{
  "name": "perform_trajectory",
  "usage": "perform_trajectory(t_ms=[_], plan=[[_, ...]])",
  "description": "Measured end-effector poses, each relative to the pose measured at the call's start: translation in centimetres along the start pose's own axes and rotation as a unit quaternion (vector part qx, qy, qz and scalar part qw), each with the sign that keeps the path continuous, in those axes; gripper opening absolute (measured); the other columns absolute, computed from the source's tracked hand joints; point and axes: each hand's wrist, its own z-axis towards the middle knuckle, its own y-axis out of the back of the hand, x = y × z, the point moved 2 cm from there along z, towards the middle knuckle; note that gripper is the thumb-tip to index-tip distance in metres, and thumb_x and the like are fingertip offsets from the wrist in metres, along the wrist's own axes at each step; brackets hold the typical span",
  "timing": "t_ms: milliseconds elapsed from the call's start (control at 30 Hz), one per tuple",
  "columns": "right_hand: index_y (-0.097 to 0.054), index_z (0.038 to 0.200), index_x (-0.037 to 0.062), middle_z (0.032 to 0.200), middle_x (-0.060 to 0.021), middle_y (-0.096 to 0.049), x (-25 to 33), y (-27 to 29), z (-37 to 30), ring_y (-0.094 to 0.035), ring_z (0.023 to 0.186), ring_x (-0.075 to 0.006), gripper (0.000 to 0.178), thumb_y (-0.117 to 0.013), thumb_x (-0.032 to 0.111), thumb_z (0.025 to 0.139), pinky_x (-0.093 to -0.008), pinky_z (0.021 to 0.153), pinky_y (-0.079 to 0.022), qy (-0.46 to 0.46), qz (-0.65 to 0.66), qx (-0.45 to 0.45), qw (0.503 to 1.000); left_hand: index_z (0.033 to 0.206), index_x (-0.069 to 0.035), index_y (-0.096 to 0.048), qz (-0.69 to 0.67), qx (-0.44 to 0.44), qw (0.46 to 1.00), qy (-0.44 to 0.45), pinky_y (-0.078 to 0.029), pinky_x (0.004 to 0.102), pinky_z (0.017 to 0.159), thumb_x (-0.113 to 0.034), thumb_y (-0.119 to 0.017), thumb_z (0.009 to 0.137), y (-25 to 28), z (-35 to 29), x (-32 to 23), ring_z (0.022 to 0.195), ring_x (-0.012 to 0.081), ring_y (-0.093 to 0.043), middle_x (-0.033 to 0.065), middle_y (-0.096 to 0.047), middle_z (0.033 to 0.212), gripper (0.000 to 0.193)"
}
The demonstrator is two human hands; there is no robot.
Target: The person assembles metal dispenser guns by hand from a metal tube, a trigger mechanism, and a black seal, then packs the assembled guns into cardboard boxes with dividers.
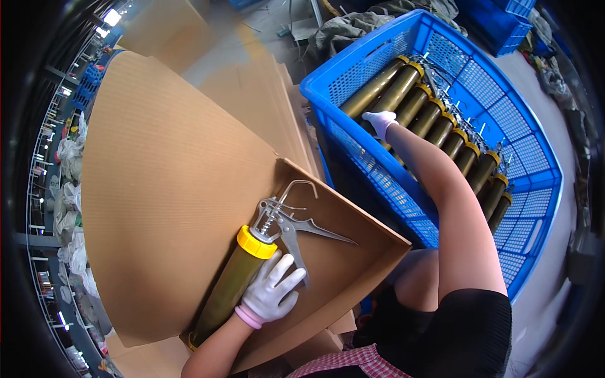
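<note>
the left hand [272, 291] is resting, fingers apart, against a yellow-collared gun [228, 282], while the right [380, 122] is lying over tubes [396, 90] in a blue crate [524, 150], grip impossible to tell.

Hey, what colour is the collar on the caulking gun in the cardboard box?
The collar is bright yellow; it shows best in the head view.

Grey floor [554, 120] at the frame's right; bright lamps [112, 17] upper left; pale bags [74, 211] along the left; crumpled cloth [346, 30] at top centre.
</note>
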Motion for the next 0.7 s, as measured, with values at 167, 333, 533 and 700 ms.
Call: perform_trajectory(t_ms=[167,333,533,700], plan=[[-0.050,0.113,-0.0032,0.097,-0.0168,-0.064,0.4,9.4,-7.2,-0.066,0.085,-0.0268,0.052,-0.067,0.034,0.082,-0.0398,0.074,-0.054,0.165,0.176,0.118,0.963,0.130,-0.011,-0.049,0.012,-0.026,1.000,-0.003,-0.039,0.0555,0.102,-0.012,-0.065,0.073,0.2,-0.1,-0.6,0.122,0.0503,-0.042,0.0218,-0.040,0.138,0.059],[-0.053,0.112,-0.0012,0.086,-0.0108,-0.065,-3.0,21.0,-28.4,-0.065,0.075,-0.0185,0.046,-0.064,0.036,0.086,-0.0319,0.069,-0.055,0.241,0.316,0.189,0.898,0.133,-0.008,-0.046,0.028,-0.052,0.998,-0.032,-0.035,0.0532,0.106,-0.013,-0.059,0.078,0.1,-0.1,-1.1,0.125,0.0484,-0.039,0.0257,-0.038,0.138,0.057],[-0.053,0.116,-0.0006,0.096,-0.0147,-0.064,-17.1,15.9,-47.5,-0.065,0.086,-0.0277,0.069,-0.071,0.053,0.077,-0.0399,0.080,-0.053,0.357,0.316,0.301,0.826,0.132,0.002,-0.045,-0.014,-0.217,0.966,-0.140,-0.032,0.0478,0.110,-0.004,-0.051,0.085,1.7,-0.3,-3.2,0.127,0.0417,-0.044,0.0233,-0.047,0.134,0.048],[-0.049,0.120,0.0009,0.079,-0.0180,-0.063,-28.9,8.9,-52.1,-0.064,0.076,-0.0331,0.087,-0.065,0.071,0.073,-0.0491,0.077,-0.051,0.348,0.343,0.486,0.725,0.134,0.000,-0.047,-0.134,-0.455,0.835,-0.281,-0.033,0.0453,0.107,-0.014,-0.057,0.089,11.3,9.9,-19.3,0.127,0.0387,-0.044,0.0230,-0.048,0.135,0.048]])
